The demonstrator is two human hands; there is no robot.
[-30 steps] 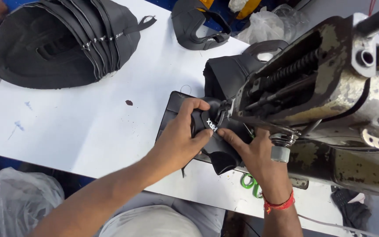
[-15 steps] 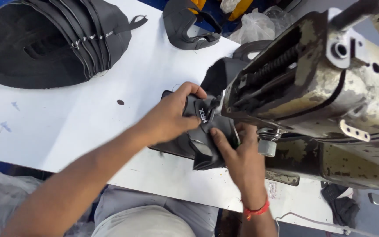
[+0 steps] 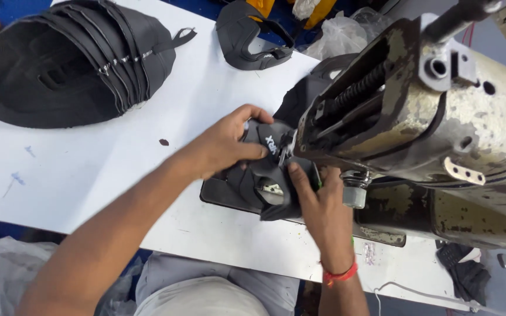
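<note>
Step in hand: feeding a black, curved fabric-and-foam shoe-upper piece (image 3: 267, 175) under the head of a worn, cream-painted metal sewing machine (image 3: 434, 111). Left hand (image 3: 224, 146) is closed over the piece's top, thumb and fingers pinching it from the far side. Right hand (image 3: 317, 202) presses and pinches its near edge, fingers curled onto the fabric. The piece sits at the machine's needle area, toward the near edge of the white table (image 3: 89, 169), right of centre. Its long axis appears to run from near edge toward far edge, slightly tilted; which end leads I cannot tell. The needle is hidden. Next move likely calls for both hands to hold the seam line steady. A stack of black cut shoe panels (image 3: 65, 64) lies at the far left corner.
</note>
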